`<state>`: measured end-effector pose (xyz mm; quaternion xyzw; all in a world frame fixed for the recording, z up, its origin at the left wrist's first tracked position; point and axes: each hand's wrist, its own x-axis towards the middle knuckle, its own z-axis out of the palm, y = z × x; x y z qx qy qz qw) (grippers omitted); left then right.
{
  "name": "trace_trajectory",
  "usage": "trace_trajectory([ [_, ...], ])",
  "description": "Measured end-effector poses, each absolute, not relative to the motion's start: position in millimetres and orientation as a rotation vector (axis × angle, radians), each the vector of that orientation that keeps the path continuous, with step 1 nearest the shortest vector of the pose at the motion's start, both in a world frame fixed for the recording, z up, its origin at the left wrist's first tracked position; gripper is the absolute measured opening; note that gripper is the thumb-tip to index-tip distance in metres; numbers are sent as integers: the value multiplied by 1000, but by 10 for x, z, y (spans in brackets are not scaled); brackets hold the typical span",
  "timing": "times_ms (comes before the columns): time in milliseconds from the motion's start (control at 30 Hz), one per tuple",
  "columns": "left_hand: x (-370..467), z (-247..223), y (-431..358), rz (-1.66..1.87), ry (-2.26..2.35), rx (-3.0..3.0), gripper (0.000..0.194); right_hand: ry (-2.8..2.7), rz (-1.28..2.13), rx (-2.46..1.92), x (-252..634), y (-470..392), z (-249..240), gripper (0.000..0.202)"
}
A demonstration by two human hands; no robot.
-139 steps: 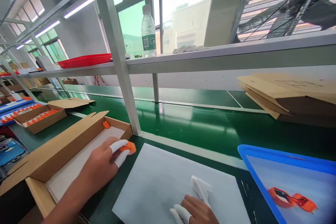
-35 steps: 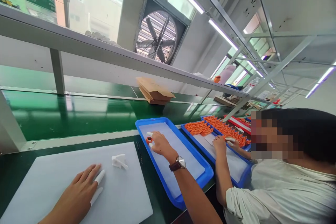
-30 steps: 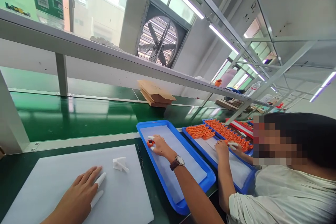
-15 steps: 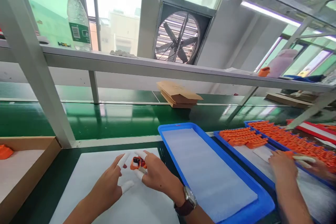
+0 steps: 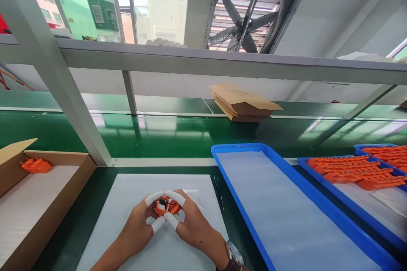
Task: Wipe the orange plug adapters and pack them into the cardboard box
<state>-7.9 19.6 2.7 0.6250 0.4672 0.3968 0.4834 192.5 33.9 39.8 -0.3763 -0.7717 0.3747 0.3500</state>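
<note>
An opened orange plastic housing (image 5: 163, 206) with a small black part and thin wires inside is held over the white sheet (image 5: 127, 203). On its left side, my left hand (image 5: 140, 222) pinches it between thumb and forefinger. From the right, my right hand (image 5: 193, 224) grips the other half, which is joined by the wires. White finger cots cover the thumbs and forefingers of both hands. A watch (image 5: 234, 256) sits on my right wrist. Something white and flat (image 5: 192, 197) lies on the sheet behind my right hand.
A blue tray (image 5: 280, 203) lined with white paper stands to the right. Beyond it, another blue tray (image 5: 337, 190) bears rows of orange parts (image 5: 352, 169). At the left, a cardboard box (image 5: 70, 190) holds an orange plug-like piece (image 5: 36, 165). A metal shelf beam (image 5: 203, 61) crosses ahead.
My left hand has closed onto the orange housing, which both hands now hold. The head view has turned left, so the co-worker's hands at the right are out of sight.
</note>
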Motion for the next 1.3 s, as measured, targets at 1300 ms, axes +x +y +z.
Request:
trace_trajectory([
  [1300,-58,45,192,1164,1145,1462,23,-1801,880,-921,1779,319,225,27],
])
